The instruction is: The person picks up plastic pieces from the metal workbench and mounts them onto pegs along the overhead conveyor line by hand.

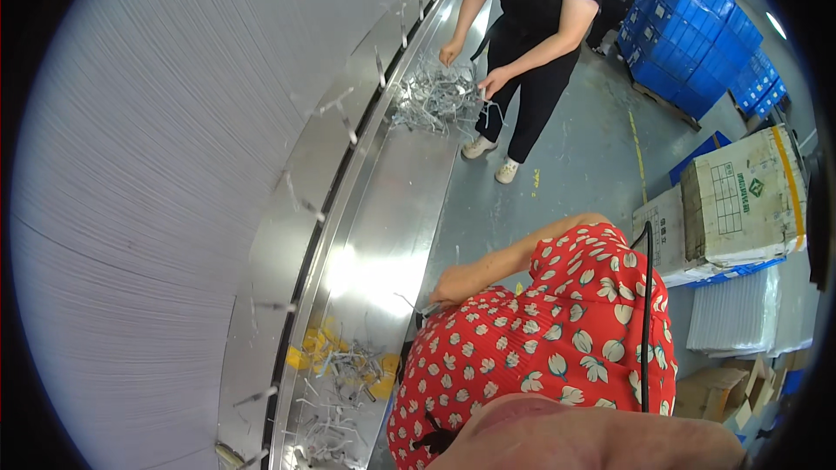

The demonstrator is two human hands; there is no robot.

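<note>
Your right hand (453, 283) rests on the near edge of the long steel trough (383, 235), fingers curled down; whether it grips anything you cannot tell, since the fingertips are hidden behind the edge. A thin pale strip (407, 303) lies just beside it on the metal. Your left hand is out of view, covered by your red flowered sleeve (531, 339).

Lower in the trough, near your body, sits a loose heap of white plastic clips (340, 383) mixed with yellow pieces (313, 350). Left of the trough rises the broad white drum (157, 165), with single clips (300, 202) sticking out along its rim.

Farther up the trough, a second pile of clips (435, 96) is being handled by a co-worker in black (535, 26), both hands at the pile. Cardboard boxes (740, 200) stand at your right; blue crates (697, 43) are stacked beyond.
</note>
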